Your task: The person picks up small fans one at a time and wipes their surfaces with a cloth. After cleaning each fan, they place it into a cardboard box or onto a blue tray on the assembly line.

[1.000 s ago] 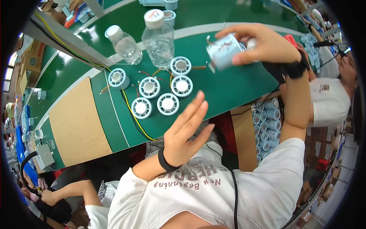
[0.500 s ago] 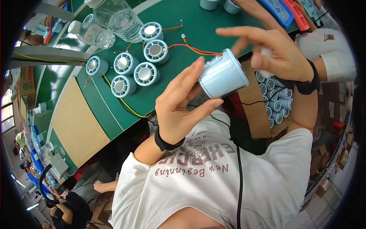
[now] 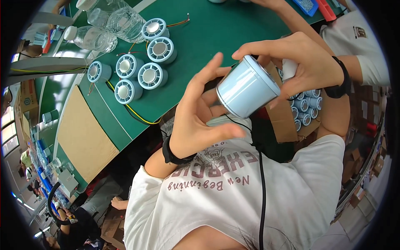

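In the head view, taking clock directions from the pale blue cylinder (image 3: 248, 88) I hold, that piece sits tilted in mid-air in front of my chest, a smooth, glossy, slightly tapering drum with a raised rim. My right hand (image 3: 306, 58), at two o'clock, pinches it by the rimmed end, fingertips over the upper edge and thumb low on the near side; a soft-looking white wad (image 3: 288, 68) is tucked against that palm. My left hand (image 3: 191, 118), at eight o'clock, is spread, thumb apart; some of its fingers pass behind the cylinder, and I cannot tell whether they touch it.

Between nine and ten o'clock, six round blue units (image 3: 150, 76) stand on the smooth green tabletop (image 3: 204, 31), showing spoked rings around flat silvery discs, some with thin coloured wires. Beyond them at ten o'clock are clear, ribbed plastic bottles (image 3: 127, 24) with white caps. Between eight and nine lies a flat, matte brown cardboard sheet (image 3: 85, 129). Between three and four, an open cardboard box (image 3: 282, 123) holds packed blue cylinders (image 3: 313, 102). At one o'clock, near another person's bare forearm (image 3: 306, 29), is a blue plastic tray (image 3: 306, 6).
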The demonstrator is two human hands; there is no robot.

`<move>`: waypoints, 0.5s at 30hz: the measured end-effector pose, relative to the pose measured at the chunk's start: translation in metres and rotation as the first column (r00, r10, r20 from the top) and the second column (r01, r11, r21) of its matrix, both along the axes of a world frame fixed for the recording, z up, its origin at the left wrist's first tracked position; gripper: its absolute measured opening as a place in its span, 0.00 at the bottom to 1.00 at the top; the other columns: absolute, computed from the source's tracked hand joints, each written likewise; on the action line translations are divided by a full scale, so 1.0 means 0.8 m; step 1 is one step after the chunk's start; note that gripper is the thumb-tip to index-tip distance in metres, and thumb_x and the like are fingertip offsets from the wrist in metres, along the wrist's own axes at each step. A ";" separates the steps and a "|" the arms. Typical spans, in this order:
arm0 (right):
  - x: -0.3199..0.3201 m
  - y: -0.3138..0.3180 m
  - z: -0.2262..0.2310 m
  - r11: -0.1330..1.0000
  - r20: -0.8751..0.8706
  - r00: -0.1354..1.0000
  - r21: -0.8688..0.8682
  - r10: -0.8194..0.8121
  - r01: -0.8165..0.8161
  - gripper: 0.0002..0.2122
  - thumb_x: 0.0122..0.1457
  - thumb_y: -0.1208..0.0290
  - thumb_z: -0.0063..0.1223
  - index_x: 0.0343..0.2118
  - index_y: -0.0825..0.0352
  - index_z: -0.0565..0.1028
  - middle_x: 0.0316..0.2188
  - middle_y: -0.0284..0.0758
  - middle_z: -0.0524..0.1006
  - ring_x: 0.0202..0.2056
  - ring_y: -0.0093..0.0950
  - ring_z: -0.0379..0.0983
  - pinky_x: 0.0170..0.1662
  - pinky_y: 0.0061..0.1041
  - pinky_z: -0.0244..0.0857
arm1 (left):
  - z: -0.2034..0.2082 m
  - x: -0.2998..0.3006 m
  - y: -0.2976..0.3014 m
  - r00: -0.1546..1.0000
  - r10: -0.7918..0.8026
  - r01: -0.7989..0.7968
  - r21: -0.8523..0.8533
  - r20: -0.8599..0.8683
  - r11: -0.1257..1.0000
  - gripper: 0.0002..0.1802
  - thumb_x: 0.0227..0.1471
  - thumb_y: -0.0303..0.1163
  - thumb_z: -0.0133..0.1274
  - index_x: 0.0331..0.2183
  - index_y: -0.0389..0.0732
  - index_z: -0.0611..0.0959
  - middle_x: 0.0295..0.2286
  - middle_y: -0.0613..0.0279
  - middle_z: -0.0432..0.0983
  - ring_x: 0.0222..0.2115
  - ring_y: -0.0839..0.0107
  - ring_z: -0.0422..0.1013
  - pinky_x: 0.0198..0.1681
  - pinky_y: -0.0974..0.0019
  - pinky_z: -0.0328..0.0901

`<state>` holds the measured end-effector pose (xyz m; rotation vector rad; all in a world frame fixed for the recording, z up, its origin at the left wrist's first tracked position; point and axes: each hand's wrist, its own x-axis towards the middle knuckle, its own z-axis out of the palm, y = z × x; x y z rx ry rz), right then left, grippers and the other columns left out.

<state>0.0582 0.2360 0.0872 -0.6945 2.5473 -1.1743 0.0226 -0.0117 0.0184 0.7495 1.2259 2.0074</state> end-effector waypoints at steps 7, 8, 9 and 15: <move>0.001 -0.004 0.000 0.999 0.049 0.998 -0.033 -0.028 0.030 0.41 0.34 0.58 0.75 0.54 0.68 0.69 0.39 0.38 0.79 0.37 0.29 0.78 0.39 0.25 0.71 | 0.005 -0.011 -0.012 0.936 -0.201 0.221 -0.040 0.290 0.974 0.38 0.59 0.50 0.49 0.56 0.27 0.63 0.46 0.49 0.71 0.49 0.60 0.70 0.47 0.61 0.71; 0.001 -0.005 -0.002 0.998 -0.001 1.000 -0.059 -0.020 0.019 0.41 0.34 0.57 0.75 0.53 0.69 0.69 0.39 0.37 0.79 0.37 0.29 0.78 0.39 0.24 0.71 | 0.006 -0.015 -0.012 0.883 -0.280 0.305 -0.007 0.376 0.952 0.38 0.59 0.51 0.47 0.56 0.27 0.64 0.47 0.48 0.71 0.49 0.59 0.70 0.47 0.60 0.71; 0.003 -0.005 -0.004 0.998 0.001 1.000 -0.059 -0.024 0.024 0.41 0.34 0.57 0.75 0.53 0.69 0.69 0.39 0.37 0.79 0.37 0.29 0.78 0.39 0.24 0.71 | 0.006 -0.018 -0.012 0.815 -0.356 0.385 0.033 0.457 0.922 0.38 0.60 0.52 0.45 0.56 0.26 0.64 0.47 0.47 0.70 0.50 0.58 0.69 0.47 0.59 0.71; 0.047 -0.001 -0.012 0.971 -0.051 0.970 0.007 -0.238 0.239 0.37 0.37 0.63 0.74 0.53 0.67 0.70 0.40 0.37 0.78 0.38 0.28 0.75 0.43 0.24 0.68 | -0.009 -0.010 -0.003 0.833 -0.313 0.351 0.002 0.456 0.936 0.37 0.62 0.48 0.43 0.60 0.31 0.57 0.55 0.42 0.60 0.56 0.55 0.62 0.56 0.55 0.61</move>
